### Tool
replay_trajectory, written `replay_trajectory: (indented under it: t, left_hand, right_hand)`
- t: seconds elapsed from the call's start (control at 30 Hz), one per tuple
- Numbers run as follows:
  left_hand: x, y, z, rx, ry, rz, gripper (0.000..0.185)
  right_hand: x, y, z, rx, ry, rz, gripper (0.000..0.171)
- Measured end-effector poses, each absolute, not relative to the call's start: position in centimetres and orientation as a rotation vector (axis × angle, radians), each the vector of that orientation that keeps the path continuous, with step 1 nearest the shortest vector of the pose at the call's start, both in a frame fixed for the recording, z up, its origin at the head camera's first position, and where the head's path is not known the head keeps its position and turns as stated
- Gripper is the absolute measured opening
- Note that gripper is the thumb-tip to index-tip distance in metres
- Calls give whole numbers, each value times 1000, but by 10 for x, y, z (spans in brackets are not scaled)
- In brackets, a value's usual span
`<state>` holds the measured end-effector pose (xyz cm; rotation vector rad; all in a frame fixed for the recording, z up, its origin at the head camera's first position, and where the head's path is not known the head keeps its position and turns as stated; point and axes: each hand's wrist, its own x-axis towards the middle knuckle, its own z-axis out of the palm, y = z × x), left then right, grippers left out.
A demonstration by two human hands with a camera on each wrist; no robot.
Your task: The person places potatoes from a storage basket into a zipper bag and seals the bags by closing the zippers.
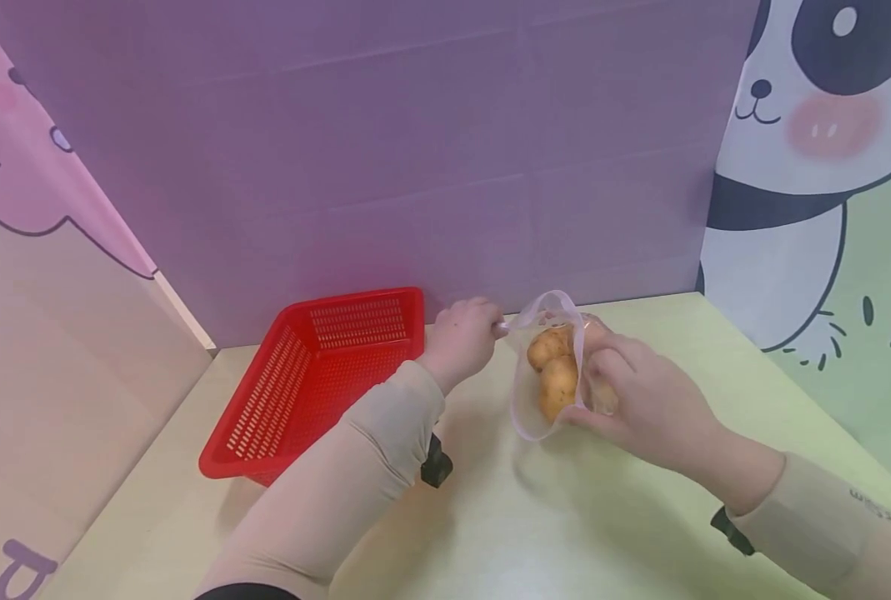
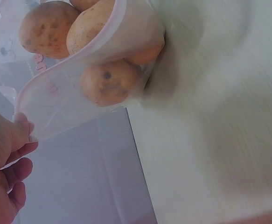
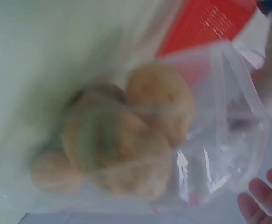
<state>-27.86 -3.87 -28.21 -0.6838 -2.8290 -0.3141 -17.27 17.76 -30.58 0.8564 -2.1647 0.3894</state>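
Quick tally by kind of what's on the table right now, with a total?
Potatoes: 4 visible, all inside the bag
Clear plastic bag: 1, gripped by left hand and right hand
Red basket: 1
Total: 6

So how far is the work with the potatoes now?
Done: the bag is open at its mouth. In hand: the left hand pinches the rim, and the right hand holds the bag's side. Left: the potatoes are all in the bag, and the basket holds none.
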Motion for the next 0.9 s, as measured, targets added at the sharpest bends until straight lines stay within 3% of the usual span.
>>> replay_trajectory:
  t: [0.23,0.47,0.57,0.9]
  left_hand:
    - [-278,-42,-283,-664,-2846,-340,15]
    - [-279,-50,-281,-653,-2802,-398,12]
    - [-278,-58,-275,-651,-2771,-472,12]
    - [-277,-92,-245,-558,-2768,-778,13]
  right_hand:
    - [-180,176,-326,997,-1984,181,46]
    - [-188,179,-328,1022,-1921,275,9]
    - [-190,182,-321,974,-1916,342,21]
    - [-202,197,-283,601,-2139,784,11]
